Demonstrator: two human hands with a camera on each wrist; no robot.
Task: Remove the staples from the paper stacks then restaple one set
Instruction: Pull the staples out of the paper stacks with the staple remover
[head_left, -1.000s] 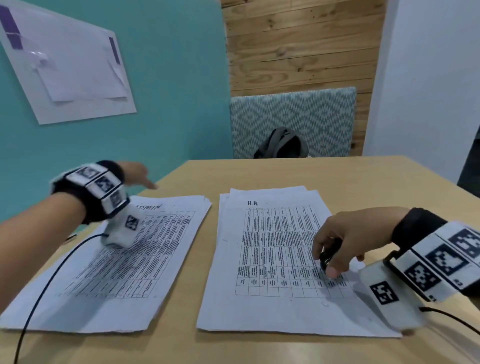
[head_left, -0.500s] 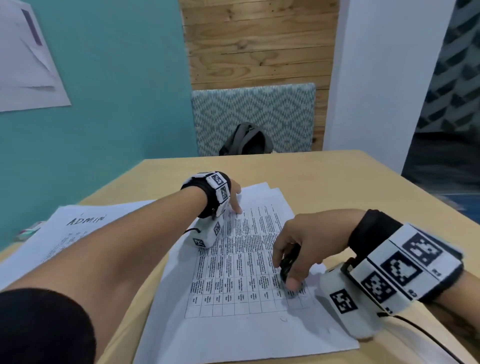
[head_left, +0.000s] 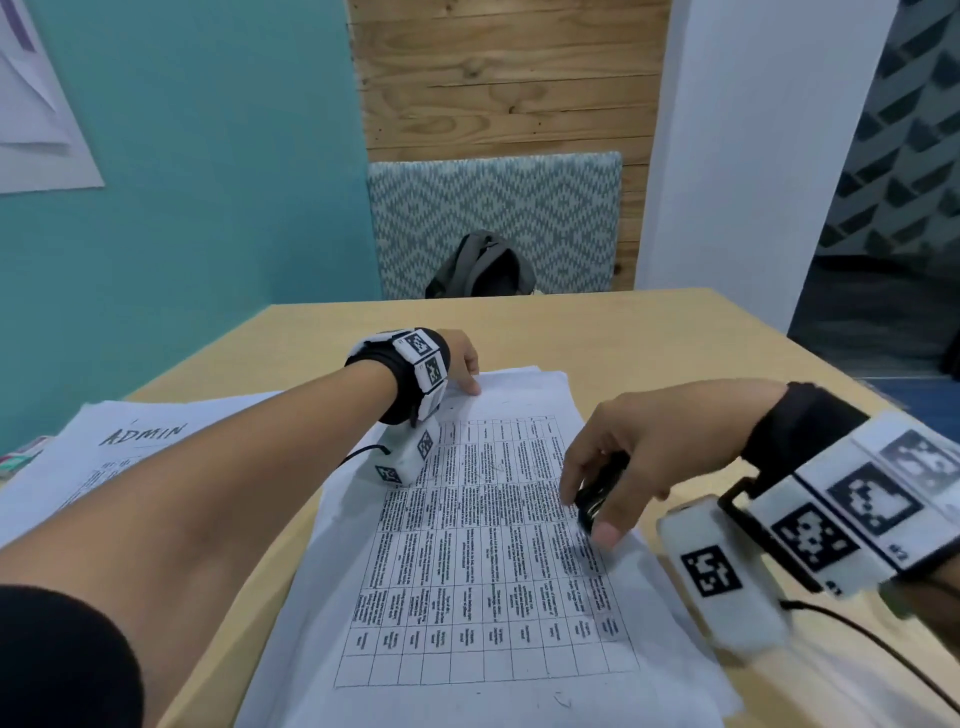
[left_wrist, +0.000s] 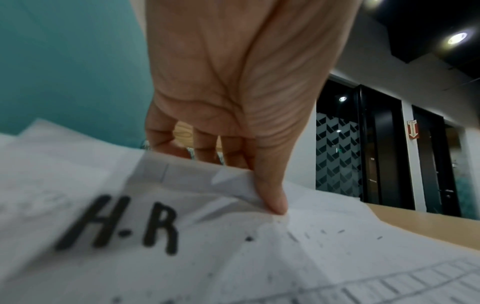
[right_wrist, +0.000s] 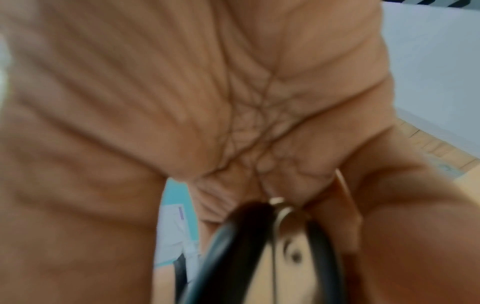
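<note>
Two printed paper stacks lie on the wooden table (head_left: 649, 332). The HR stack (head_left: 488, 561) is in the middle, the ADMIN stack (head_left: 140, 436) at the left. My left hand (head_left: 462, 364) pinches the far top edge of the HR stack (left_wrist: 233, 236); in the left wrist view the thumb (left_wrist: 270, 195) presses down on a creased top sheet with the fingers curled behind the edge. My right hand (head_left: 623, 467) hovers over the stack's right side and grips a black staple remover (head_left: 597, 491), seen blurred as black handles with a metal hinge (right_wrist: 259, 236) under the palm.
A dark backpack (head_left: 483, 270) sits on a patterned bench (head_left: 493, 208) beyond the table's far edge. A teal wall (head_left: 208, 182) runs along the left, a white pillar (head_left: 753, 156) at the right. Cables trail from both wrist cameras across the table.
My left hand crossed from the ADMIN stack to the top edge of the HR stack and took hold of it. The right hand kept the staple remover and lifted slightly.
</note>
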